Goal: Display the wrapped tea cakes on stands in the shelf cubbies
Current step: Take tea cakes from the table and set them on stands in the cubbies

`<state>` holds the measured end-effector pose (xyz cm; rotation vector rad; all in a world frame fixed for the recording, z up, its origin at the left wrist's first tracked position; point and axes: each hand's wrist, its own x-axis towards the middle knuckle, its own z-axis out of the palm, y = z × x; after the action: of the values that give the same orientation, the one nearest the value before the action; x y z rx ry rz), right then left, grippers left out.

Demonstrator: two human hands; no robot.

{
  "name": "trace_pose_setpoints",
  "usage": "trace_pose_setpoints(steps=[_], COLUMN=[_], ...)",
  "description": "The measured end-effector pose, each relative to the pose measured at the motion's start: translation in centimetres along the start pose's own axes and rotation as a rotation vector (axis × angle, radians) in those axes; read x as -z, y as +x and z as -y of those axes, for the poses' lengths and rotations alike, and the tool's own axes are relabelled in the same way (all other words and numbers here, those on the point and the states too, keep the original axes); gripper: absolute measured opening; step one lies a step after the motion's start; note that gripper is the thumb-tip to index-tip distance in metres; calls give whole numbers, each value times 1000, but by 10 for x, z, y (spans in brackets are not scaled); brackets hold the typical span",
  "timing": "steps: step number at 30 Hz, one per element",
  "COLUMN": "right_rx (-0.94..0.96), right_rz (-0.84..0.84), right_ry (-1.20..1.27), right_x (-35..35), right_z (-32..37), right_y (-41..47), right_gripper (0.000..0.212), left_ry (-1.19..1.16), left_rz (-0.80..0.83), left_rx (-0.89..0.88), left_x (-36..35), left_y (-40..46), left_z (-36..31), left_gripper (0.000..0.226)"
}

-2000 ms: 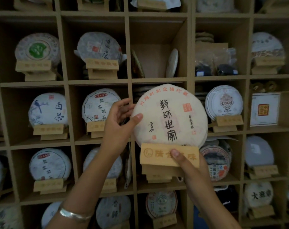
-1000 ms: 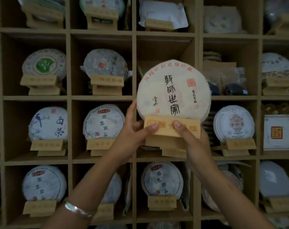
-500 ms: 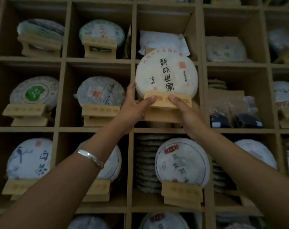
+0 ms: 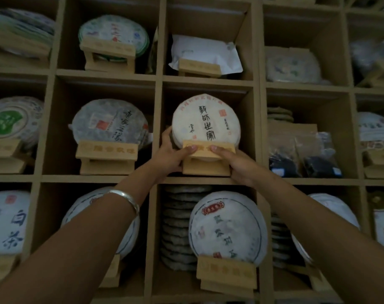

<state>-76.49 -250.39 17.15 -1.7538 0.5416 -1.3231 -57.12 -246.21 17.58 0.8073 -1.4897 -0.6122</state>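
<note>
A round tea cake (image 4: 205,121) in white paper with black characters leans upright on a light wooden stand (image 4: 206,166). Cake and stand sit inside the middle cubby of the wooden shelf (image 4: 208,180), the stand's base at the cubby's front edge. My left hand (image 4: 170,153) grips the stand's left side, thumb on its front bar, fingers at the cake's left rim. My right hand (image 4: 237,162) holds the stand's right side, with a fingertip on the bar.
Neighbouring cubbies hold other wrapped cakes on stands: one to the left (image 4: 111,123), one below (image 4: 228,229) beside a stack of bare cakes (image 4: 177,227). Dark bags (image 4: 305,159) fill the cubby to the right. A white wrapped packet (image 4: 205,54) sits above.
Both hands carried the cake and stand upward and forward into the middle cubby, where the stand now rests on the shelf board. My view tilted up along the shelf.
</note>
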Motion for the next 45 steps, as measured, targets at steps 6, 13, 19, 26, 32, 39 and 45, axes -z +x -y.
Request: trace_pose_setpoints(steps=[6, 13, 19, 26, 32, 39, 45], right_rx=[-97, -115, -97, -70, -48, -17, 12], right_rz=[4, -100, -75, -106, -144, -183, -247], right_ry=[-4, -110, -107, -99, -117, -171, -413], right_x=[16, 16, 18, 15, 13, 13, 14], right_z=[-1, -11, -14, -15, -16, -18, -16], right_y=[13, 26, 25, 22, 21, 20, 18], right_gripper=[34, 24, 27, 38, 19, 21, 53], left_ry=[21, 129, 132, 91, 133, 272, 537], left_rz=[4, -67, -27, -17, -81, -270, -307], left_rx=[6, 41, 95, 70, 50, 6, 52], left_x=[0, -3, 0, -1, -2, -10, -14], left_y=[8, 26, 27, 25, 21, 17, 4], left_z=[12, 22, 21, 23, 23, 23, 15], left_gripper=[93, 100, 86, 80, 83, 83, 77])
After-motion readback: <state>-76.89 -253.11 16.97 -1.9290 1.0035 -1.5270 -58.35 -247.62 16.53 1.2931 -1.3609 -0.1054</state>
